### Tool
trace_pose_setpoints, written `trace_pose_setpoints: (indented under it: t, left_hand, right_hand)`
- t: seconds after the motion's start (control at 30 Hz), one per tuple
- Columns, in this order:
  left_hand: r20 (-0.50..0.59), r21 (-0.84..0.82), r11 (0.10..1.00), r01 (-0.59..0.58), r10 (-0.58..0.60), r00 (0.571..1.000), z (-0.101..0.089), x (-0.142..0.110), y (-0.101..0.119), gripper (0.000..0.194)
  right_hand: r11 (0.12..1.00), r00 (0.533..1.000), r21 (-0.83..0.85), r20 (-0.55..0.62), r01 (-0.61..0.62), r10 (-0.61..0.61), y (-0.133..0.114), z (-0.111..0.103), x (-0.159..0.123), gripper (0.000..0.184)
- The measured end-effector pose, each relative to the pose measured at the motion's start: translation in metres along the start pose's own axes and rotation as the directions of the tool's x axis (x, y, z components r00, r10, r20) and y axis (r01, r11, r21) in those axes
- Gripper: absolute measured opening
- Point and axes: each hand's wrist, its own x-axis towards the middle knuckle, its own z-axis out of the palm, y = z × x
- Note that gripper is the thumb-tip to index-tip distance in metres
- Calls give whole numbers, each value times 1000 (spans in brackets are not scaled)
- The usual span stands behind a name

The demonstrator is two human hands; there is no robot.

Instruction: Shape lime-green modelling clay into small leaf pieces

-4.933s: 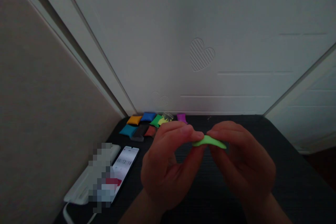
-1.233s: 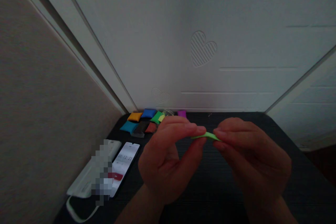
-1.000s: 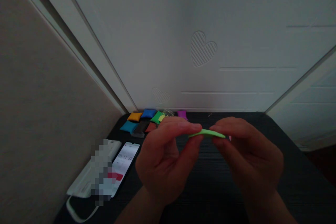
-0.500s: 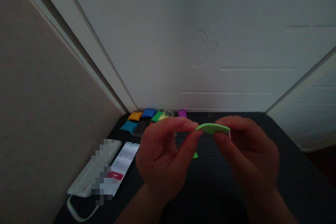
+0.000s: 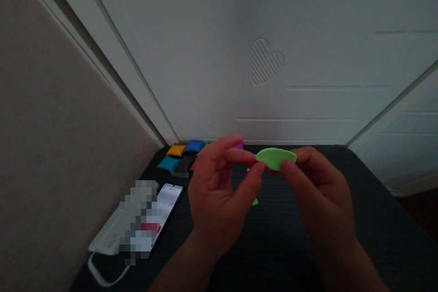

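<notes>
Head camera view: two bare hands hold a flat, leaf-shaped green piece [image 5: 273, 158] above the near-middle part of a dark tabletop [image 5: 270, 242]. The left hand [image 5: 217, 196] has its thumb and one finger closed on the piece's left end, with another finger raised apart. The right hand [image 5: 323, 191] clamps the right end, thumb on the near face, fingers behind. A green scrap [image 5: 255, 202] shows on the table, partly hidden by the left thumb. Far left lie orange [image 5: 176, 150], blue [image 5: 194, 146], teal [image 5: 168, 164] and dark packets [image 5: 184, 164]. Nearer, on the left, a lit phone [image 5: 170, 195] rests beside a partly blurred white object [image 5: 107, 235] with a looped white cord [image 5: 99, 278].
</notes>
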Motion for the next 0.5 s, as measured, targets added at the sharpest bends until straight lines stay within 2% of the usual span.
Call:
trace_pose_setpoints:
  t: [0.23, 0.5]
  left_hand:
    - [49, -63, 992, 113, -110, 993, 3, 1, -3, 43]
    - [-22, -21, 988, 154, -154, 988, 5, 0, 4, 41]
  right_hand:
    - [999, 1000, -41, -7, 5, -5, 2, -2, 2, 4]
    - [993, 1000, -116, -11, 3, -4, 0, 0, -1, 5]
